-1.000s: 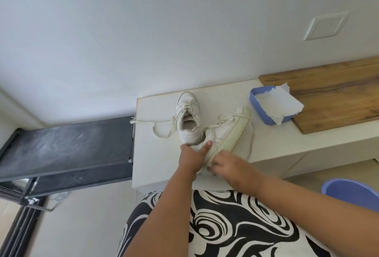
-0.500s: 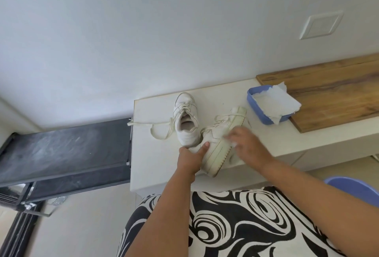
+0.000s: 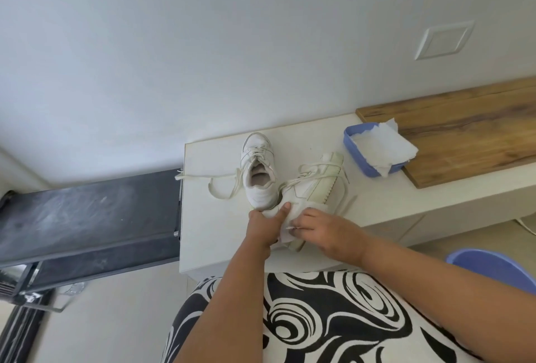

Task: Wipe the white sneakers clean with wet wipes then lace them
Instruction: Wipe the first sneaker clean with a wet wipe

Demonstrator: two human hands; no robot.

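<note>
Two white sneakers lie on a white counter. The left sneaker stands upright, its loose lace trailing left. The right sneaker is tipped on its side, sole facing right. My left hand grips that sneaker's heel, thumb pressed on the upper. My right hand presses a white wet wipe against the heel end of the same sneaker, fingers curled over the wipe.
A blue tray of white wipes sits at the back right, beside a wooden board. A blue basin shows low at the right. A dark shelf lies left of the counter. The wall rises behind.
My right hand slid with the wipe from the sneaker's side near the toe back to its heel. My left hand kept its hold on the heel.
</note>
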